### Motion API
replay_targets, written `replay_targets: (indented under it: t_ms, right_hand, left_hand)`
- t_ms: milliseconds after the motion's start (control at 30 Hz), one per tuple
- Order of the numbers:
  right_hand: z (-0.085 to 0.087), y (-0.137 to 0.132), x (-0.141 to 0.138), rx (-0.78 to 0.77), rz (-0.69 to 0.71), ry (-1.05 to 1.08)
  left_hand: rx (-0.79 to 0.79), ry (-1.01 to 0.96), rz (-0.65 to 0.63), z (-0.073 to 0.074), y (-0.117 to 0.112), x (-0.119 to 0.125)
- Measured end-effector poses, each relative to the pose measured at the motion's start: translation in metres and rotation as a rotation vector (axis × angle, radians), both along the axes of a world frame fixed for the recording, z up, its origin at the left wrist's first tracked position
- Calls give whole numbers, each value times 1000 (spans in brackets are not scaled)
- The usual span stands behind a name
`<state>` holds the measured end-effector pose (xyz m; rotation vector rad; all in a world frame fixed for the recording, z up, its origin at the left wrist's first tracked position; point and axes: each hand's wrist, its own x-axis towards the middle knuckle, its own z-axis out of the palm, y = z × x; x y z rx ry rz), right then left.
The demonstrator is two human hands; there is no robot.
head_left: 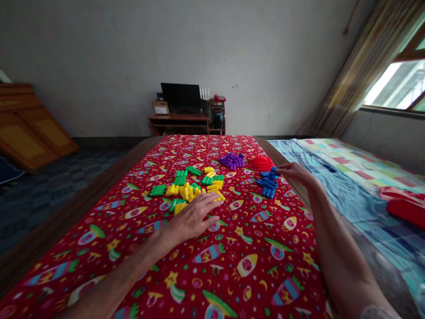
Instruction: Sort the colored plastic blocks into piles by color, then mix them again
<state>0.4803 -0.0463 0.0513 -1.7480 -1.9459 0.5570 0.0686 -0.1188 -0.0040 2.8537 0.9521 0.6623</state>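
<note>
My left hand lies low over the cloth with its fingers stretched out and thumb apart. Its fingertips are at the near edge of a mixed pile of yellow building blocks and green building blocks, hiding part of it. Over on the right, the fingers of my right hand pinch a blue building block at the edge of a small blue pile. Just behind that pile lies a heap of red blocks. Purple blocks form another heap farther left.
A red patterned cloth covers the long table. Alongside on the right is a bed with a red item on it. A desk with a monitor stands at the far wall, and a wooden cabinet at left.
</note>
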Motion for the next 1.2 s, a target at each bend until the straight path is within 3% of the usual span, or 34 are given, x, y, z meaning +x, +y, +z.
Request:
replay_targets:
  t_ms: [167, 333, 533, 633, 733, 833, 900, 967, 1033, 1100, 1200]
  right_hand:
    - [-16, -1, 22, -240, 58, 109]
    - [-20, 10, 26, -225, 53, -10]
    - [14, 0, 4, -140, -56, -259]
    - [31, -13, -23, -207, -4, -250]
    - [33, -21, -54, -311, 81, -229]
    - [23, -26, -90, -342, 184, -289]
    - [12, -30, -116, -198, 298, -335]
    - [-2, -34, -142, 51, 396, -335]
    - [-20, -36, -166, 285, 428, -262]
    - [-39, -33, -184, 426, 398, -172]
    - [-59, -14, -203, 381, 258, -110]
  left_hand:
    - [62, 162, -14, -14, -6, 7]
    - [168, 151, 35, -15, 2, 7]
    - [226, 143, 86, -17, 8, 3]
    - [228, 141, 91, -19, 9, 0]
    - [225, 122, 145, -16, 13, -5]
    - [224, 61, 240, -4, 23, -19]
    - [211, -2, 311, 4, 34, -38]
    - [185, -87, 399, 9, 46, -63]
    - [151, -181, 510, 5, 58, -89]
    - [101, -235, 627, -6, 68, -111]
    - [-34, -239, 712, -27, 77, -126]
